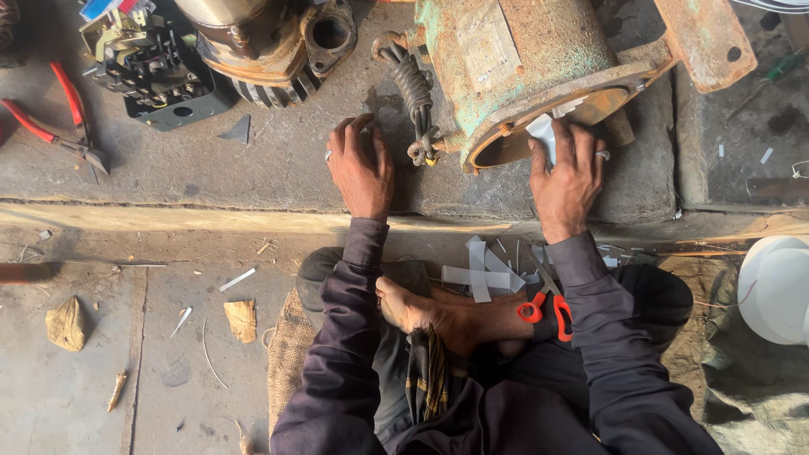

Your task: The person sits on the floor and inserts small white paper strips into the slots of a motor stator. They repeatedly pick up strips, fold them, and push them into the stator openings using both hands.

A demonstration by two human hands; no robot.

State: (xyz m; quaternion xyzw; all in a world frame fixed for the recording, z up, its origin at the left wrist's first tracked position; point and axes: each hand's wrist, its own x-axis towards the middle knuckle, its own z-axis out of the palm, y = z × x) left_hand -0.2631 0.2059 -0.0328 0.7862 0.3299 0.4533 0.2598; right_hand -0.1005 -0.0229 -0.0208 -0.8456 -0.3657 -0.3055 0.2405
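A rough concrete ledge (pixel 211 168) runs across the upper part of the view, with a dusty floor below it where a person sits cross-legged. On the ledge lies a rusty, green-painted motor housing (pixel 522 59), its open round end turned towards the person. The right hand (pixel 566 173) rests at the lower rim of that opening, fingers bent, pinching a small white strip (pixel 543 135) against the rim; a ring shows on one finger. The left hand (pixel 361 164) lies palm down on the ledge just beside a bundle of dark cables (pixel 415 93) hanging from the housing; its fingers are spread and hold nothing. More white strips (pixel 480 271) lie scattered by the person's bare foot, and orange-handled scissors (pixel 546 310) rest on the lap, near the right sleeve. At far left on the ledge lie red-handled pliers (pixel 50 118) and a black electrical part (pixel 156 72); a second rusty motor casing (pixel 261 42) stands next to it.
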